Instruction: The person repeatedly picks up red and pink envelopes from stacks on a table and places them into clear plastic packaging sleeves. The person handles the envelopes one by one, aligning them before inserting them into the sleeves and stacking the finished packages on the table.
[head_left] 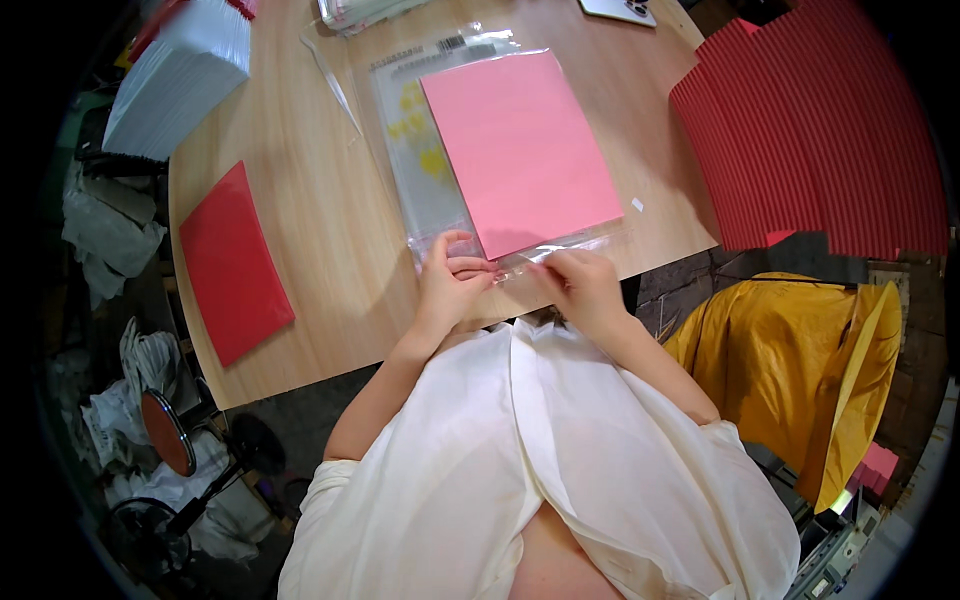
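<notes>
A stack of pink paper (525, 150) seems to be in a clear plastic bag whose film shows along its near edge. It lies at a slant over other clear plastic bags (412, 165) with yellow marks. My left hand (452, 285) is at the near left corner, thumb and a finger closed on the film, index finger raised and curled. To its right, my right hand (585, 288) pinches the same near edge of the bag; its fingertips are partly hidden.
A red paper pack (236, 265) lies on the left of the wooden table (330, 270). White sheets (185, 80) are stacked at the far left. Many red packs (810, 130) fan out on the right. A phone (618, 10) sits at the back. Yellow cloth (780, 370) hangs beside the near right edge.
</notes>
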